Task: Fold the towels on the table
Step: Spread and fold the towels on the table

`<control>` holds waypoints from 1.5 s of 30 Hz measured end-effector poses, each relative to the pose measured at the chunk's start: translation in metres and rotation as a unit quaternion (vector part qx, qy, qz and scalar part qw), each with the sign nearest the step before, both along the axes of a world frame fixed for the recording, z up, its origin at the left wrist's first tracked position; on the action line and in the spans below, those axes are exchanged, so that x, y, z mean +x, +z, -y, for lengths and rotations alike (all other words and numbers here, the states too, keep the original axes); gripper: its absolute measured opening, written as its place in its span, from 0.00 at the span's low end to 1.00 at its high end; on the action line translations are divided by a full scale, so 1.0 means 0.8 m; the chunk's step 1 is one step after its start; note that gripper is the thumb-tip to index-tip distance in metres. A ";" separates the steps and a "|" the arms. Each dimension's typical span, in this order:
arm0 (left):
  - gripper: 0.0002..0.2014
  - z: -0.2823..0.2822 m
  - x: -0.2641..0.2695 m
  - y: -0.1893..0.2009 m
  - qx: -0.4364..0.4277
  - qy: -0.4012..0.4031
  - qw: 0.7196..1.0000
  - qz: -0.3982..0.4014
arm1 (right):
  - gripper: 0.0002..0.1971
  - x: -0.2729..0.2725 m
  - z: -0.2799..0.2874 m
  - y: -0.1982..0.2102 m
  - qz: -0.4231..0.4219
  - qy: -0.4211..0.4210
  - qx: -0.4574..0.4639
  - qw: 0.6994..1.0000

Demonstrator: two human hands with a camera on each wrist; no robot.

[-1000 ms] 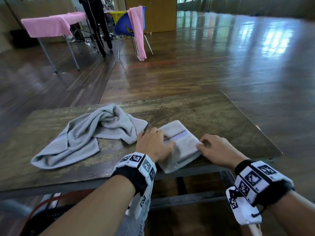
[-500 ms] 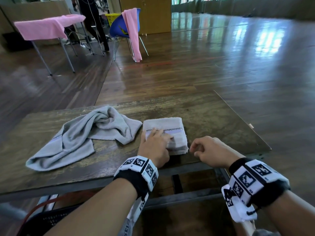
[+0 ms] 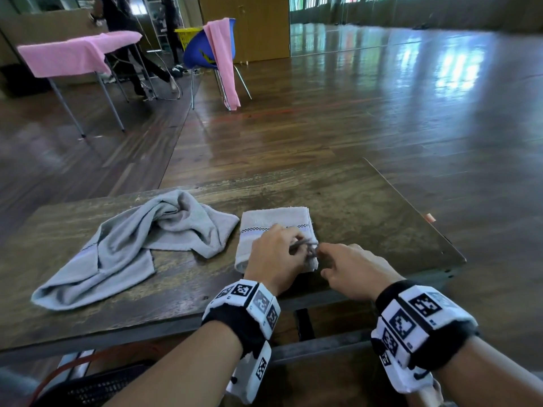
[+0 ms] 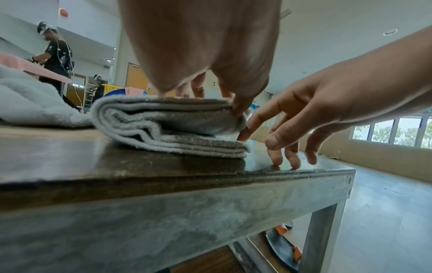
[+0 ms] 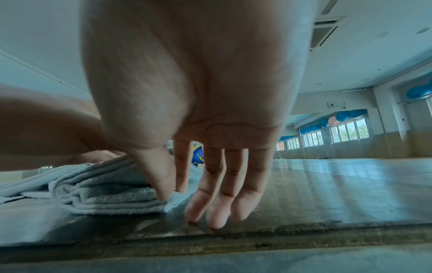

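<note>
A small folded grey towel (image 3: 274, 227) with a checked stripe lies near the table's (image 3: 367, 218) front edge. My left hand (image 3: 276, 255) rests on top of it, and its thumb (image 4: 240, 108) grips the right edge of the upper fold. My right hand (image 3: 348, 267) is just right of the towel; its forefinger tip (image 4: 243, 134) touches the right edge between the layers, and the other fingers (image 5: 217, 212) reach straight down to the tabletop. A second, crumpled grey towel (image 3: 141, 239) lies unfolded to the left, touching neither hand.
The table's right edge (image 3: 411, 212) and front edge are close to my hands. Across the wooden floor stand a table draped in pink cloth (image 3: 73, 54), a blue chair (image 3: 202, 54) with a pink towel, and a person (image 4: 56, 55) at the far left.
The folded towel has been turned square to the table edge. My right hand has moved left, from the bare table to the towel's right edge. My left hand stays on top.
</note>
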State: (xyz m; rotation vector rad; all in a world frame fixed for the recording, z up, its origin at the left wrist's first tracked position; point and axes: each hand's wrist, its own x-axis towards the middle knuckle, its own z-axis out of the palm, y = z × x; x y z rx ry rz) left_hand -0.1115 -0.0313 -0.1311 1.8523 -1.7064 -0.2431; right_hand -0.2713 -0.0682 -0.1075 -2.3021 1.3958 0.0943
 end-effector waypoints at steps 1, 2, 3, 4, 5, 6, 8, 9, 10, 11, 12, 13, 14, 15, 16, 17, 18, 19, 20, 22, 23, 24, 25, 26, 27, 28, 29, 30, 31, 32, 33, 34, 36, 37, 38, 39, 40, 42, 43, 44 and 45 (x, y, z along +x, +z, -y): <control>0.05 0.000 -0.001 -0.001 -0.017 -0.010 1.000 -0.018 | 0.20 0.002 0.001 0.000 -0.002 0.001 -0.002 1.000; 0.05 0.000 -0.001 -0.003 -0.020 -0.021 0.999 -0.024 | 0.20 0.005 0.001 0.001 -0.002 0.000 -0.001 1.000; 0.05 0.000 0.000 -0.006 -0.012 -0.028 0.999 -0.019 | 0.19 0.006 0.002 0.001 -0.003 -0.003 0.002 1.000; 0.05 0.000 0.002 -0.009 0.003 -0.030 0.999 -0.008 | 0.18 0.008 0.003 0.002 -0.002 -0.008 0.005 1.000; 0.06 0.001 0.004 -0.012 0.017 -0.029 0.999 0.002 | 0.15 0.010 0.005 0.002 0.002 -0.015 0.005 1.000; 0.07 0.001 0.006 -0.015 0.027 -0.027 0.999 0.008 | 0.13 0.012 0.007 0.003 0.011 -0.027 0.002 1.000; 0.09 0.003 0.009 -0.017 0.040 -0.027 0.999 0.012 | 0.09 0.018 0.011 0.005 0.041 -0.046 -0.024 0.998; 0.10 0.004 0.010 -0.016 0.045 -0.031 0.998 0.006 | 0.09 0.021 0.012 0.006 0.049 -0.045 -0.043 0.997; 0.10 0.006 0.012 -0.013 0.047 -0.035 0.998 -0.006 | 0.09 0.025 0.013 0.007 0.047 -0.036 -0.063 0.996; 0.10 0.010 0.016 -0.010 0.040 -0.032 0.999 -0.017 | 0.09 0.030 0.014 0.007 0.034 -0.024 -0.084 0.996; 0.09 0.015 0.022 -0.008 0.026 -0.016 0.999 -0.018 | 0.08 0.034 0.014 0.007 0.020 -0.016 -0.100 0.995; 0.09 0.019 0.030 -0.006 0.013 0.011 1.000 -0.004 | 0.07 0.037 0.014 0.006 0.013 -0.019 -0.110 0.994; 0.10 0.023 0.040 -0.007 0.014 0.042 0.999 0.018 | 0.06 0.041 0.015 0.005 0.016 -0.029 -0.118 0.993; 0.11 0.025 0.050 -0.009 0.035 0.066 0.997 0.038 | 0.07 0.045 0.015 0.004 0.023 -0.040 -0.129 0.991; 0.13 0.026 0.057 -0.013 0.064 0.076 0.994 0.052 | 0.08 0.049 0.017 0.002 0.032 -0.044 -0.151 0.987; 0.13 0.025 0.063 -0.016 0.082 0.071 0.992 0.061 | 0.07 0.054 0.019 -0.001 0.044 -0.040 -0.178 0.982; 0.12 0.024 0.067 -0.020 0.078 0.058 0.993 0.066 | 0.07 0.060 0.021 -0.004 0.061 -0.026 -0.202 0.977; 0.10 0.021 0.069 -0.023 0.058 0.045 0.995 0.073 | 0.09 0.066 0.022 -0.007 0.078 -0.002 -0.212 0.974; 0.09 0.020 0.070 -0.026 0.041 0.038 0.995 0.084 | 0.13 0.072 0.024 -0.013 0.089 0.025 -0.204 0.975; 0.16 0.016 0.070 -0.040 0.056 0.043 0.993 0.093 | 0.21 0.084 0.024 -0.029 0.077 0.067 -0.159 0.982; 0.21 0.014 0.070 -0.048 0.083 0.055 0.992 0.075 | 0.24 0.089 0.023 -0.039 0.055 0.075 -0.137 0.986; 0.25 0.013 0.070 -0.054 0.111 0.067 0.990 0.050 | 0.27 0.093 0.023 -0.047 0.034 0.074 -0.118 0.990; 0.27 0.013 0.071 -0.059 0.131 0.072 0.988 0.031 | 0.29 0.096 0.024 -0.053 0.019 0.069 -0.106 0.992; 0.28 0.014 0.071 -0.063 0.144 0.073 0.987 0.025 | 0.30 0.097 0.025 -0.058 0.014 0.064 -0.099 0.993; 0.28 0.015 0.072 -0.065 0.150 0.071 0.986 0.029 | 0.30 0.097 0.027 -0.060 0.017 0.058 -0.090 0.994; 0.28 0.016 0.072 -0.066 0.155 0.071 0.985 0.034 | 0.31 0.097 0.028 -0.062 0.023 0.051 -0.077 0.995; 0.29 0.017 0.073 -0.066 0.159 0.075 0.984 0.039 | 0.31 0.097 0.029 -0.062 0.032 0.044 -0.066 0.996; 0.29 0.018 0.074 -0.066 0.162 0.080 0.983 0.042 | 0.32 0.098 0.031 -0.062 0.041 0.037 -0.059 0.997; 0.29 0.018 0.075 -0.067 0.165 0.083 0.982 0.045 | 0.32 0.098 0.032 -0.063 0.047 0.030 -0.053 0.997; 0.30 0.018 0.076 -0.068 0.167 0.084 0.981 0.048 | 0.33 0.097 0.033 -0.064 0.051 0.024 -0.048 0.997; 0.30 0.018 0.076 -0.068 0.167 0.084 0.981 0.053 | 0.33 0.096 0.033 -0.066 0.055 0.020 -0.044 0.997; 0.31 0.018 0.077 -0.069 0.165 0.084 0.981 0.057 | 0.34 0.095 0.034 -0.067 0.060 0.016 -0.041 0.997; 0.31 0.017 0.077 -0.069 0.162 0.090 0.981 0.059 | 0.35 0.092 0.034 -0.068 0.069 0.011 -0.043 0.997; 0.32 0.016 0.077 -0.070 0.162 0.093 0.981 0.059 | 0.36 0.091 0.034 -0.069 0.071 0.008 -0.046 0.996; 0.32 0.015 0.078 -0.070 0.163 0.094 0.980 0.058 | 0.37 0.090 0.033 -0.070 0.072 0.005 -0.048 0.996; 0.33 0.014 0.078 -0.070 0.165 0.096 0.980 0.057 | 0.37 0.089 0.031 -0.071 0.071 0.001 -0.051 0.996; 0.33 0.012 0.078 -0.071 0.167 0.098 0.979 0.056 | 0.38 0.088 0.030 -0.072 0.068 -0.002 -0.054 0.996; 0.32 0.010 0.080 -0.070 0.173 0.104 0.978 0.054 | 0.40 0.086 0.029 -0.074 0.064 -0.009 -0.058 0.996; 0.32 0.008 0.080 -0.070 0.176 0.107 0.977 0.053 | 0.40 0.085 0.029 -0.074 0.064 -0.013 -0.058 0.996; 0.32 0.007 0.080 -0.069 0.179 0.109 0.976 0.053 | 0.40 0.083 0.028 -0.075 0.063 -0.016 -0.056 0.996; 0.32 0.007 0.080 -0.068 0.183 0.112 0.975 0.054 | 0.41 0.082 0.027 -0.076 0.061 -0.017 -0.055 0.996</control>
